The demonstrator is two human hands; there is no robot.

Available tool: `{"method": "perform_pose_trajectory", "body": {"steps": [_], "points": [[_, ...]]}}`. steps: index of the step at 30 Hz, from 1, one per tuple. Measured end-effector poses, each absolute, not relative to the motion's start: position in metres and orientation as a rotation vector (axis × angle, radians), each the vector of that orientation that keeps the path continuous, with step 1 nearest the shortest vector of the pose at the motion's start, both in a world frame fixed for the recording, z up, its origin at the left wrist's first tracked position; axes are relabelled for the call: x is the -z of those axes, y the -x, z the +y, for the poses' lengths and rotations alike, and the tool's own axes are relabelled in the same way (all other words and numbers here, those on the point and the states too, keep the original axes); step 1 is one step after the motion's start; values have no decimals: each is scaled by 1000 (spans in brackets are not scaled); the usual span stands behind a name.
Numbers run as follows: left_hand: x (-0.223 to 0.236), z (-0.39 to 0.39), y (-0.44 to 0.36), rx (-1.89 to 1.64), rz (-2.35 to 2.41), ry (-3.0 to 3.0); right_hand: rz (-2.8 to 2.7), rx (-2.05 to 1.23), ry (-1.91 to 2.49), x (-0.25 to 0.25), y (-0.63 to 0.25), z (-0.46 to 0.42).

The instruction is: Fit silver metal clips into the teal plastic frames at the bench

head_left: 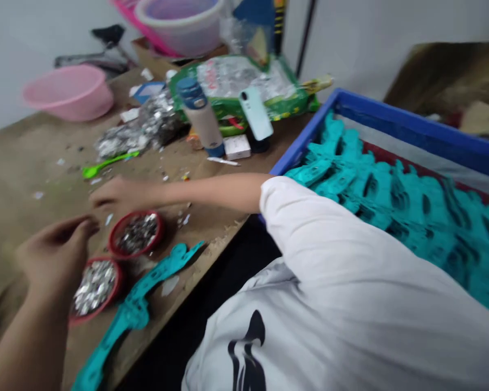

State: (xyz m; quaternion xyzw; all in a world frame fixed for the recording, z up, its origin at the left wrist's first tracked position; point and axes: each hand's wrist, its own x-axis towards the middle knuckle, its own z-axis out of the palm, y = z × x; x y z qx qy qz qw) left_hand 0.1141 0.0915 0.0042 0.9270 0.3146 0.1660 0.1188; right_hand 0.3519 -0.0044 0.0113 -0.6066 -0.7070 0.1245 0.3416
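Observation:
My left hand (56, 251) is above the table, beside the two red bowls, with thumb and forefinger pressed together; anything between them is too small to make out. My right hand (120, 194) reaches across beyond the upper bowl, its fingers smeared by motion. The upper red bowl (158, 239) holds small dull metallic pieces. Brighter silvery pieces fill the lower red bowl (116, 290), which my left wrist partly covers. Close to the near table edge lies a long teal plastic part (134, 310) with rounded lobes.
A blue crate (305, 138) full of teal plastic parts (385, 190) stands at the right. Behind are a bottle (201, 119), a phone (256, 113), a green bag (232, 92) and a pink basin (71, 95). A green spoon (110, 164) and scraps lie on the table (20, 168).

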Motion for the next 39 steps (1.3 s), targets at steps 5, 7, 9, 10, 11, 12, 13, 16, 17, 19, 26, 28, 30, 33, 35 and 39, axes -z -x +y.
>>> {"method": "perform_pose_trajectory", "body": {"steps": [5,7,9,10,11,12,13,16,17,19,26,28,30,33,35,39], "points": [[-16,50,-73,-32,636,-2937,-1817,-552,1607,-4,-368,-5],[-5,27,-47,193,459,-2964,-1819,-573,1565,0,-370,3],[10,6,-24,297,351,-2972,-1819,-650,1604,-5,-363,-1],[17,0,-15,289,347,-2981,-1845,-693,1613,-10,-356,-7],[24,-1,-7,256,378,-2995,-1880,-745,1616,-15,-349,-15],[30,3,-1,214,441,-3008,-1921,-802,1609,-20,-341,-23],[35,12,5,164,536,-3017,-1956,-863,1599,-22,-333,-32],[49,52,14,52,900,-2944,-2025,-1063,1609,-11,-313,-53],[53,63,15,51,1010,-2883,-2036,-1097,1621,-4,-309,-58],[60,74,15,102,1137,-2765,-2036,-1105,1652,13,-303,-65],[39,54,5,173,1108,-2676,-1938,-1126,1772,36,-293,-68],[32,53,5,192,1116,-2666,-1902,-1172,1793,40,-293,-67],[28,55,5,219,1155,-2646,-1870,-1235,1785,45,-295,-67],[24,57,4,275,1225,-2591,-1822,-1310,1752,53,-299,-67],[22,58,2,299,1249,-2553,-1807,-1340,1742,56,-301,-68],[22,60,-1,282,1215,-2552,-1853,-1276,1751,58,-299,-70]]}}
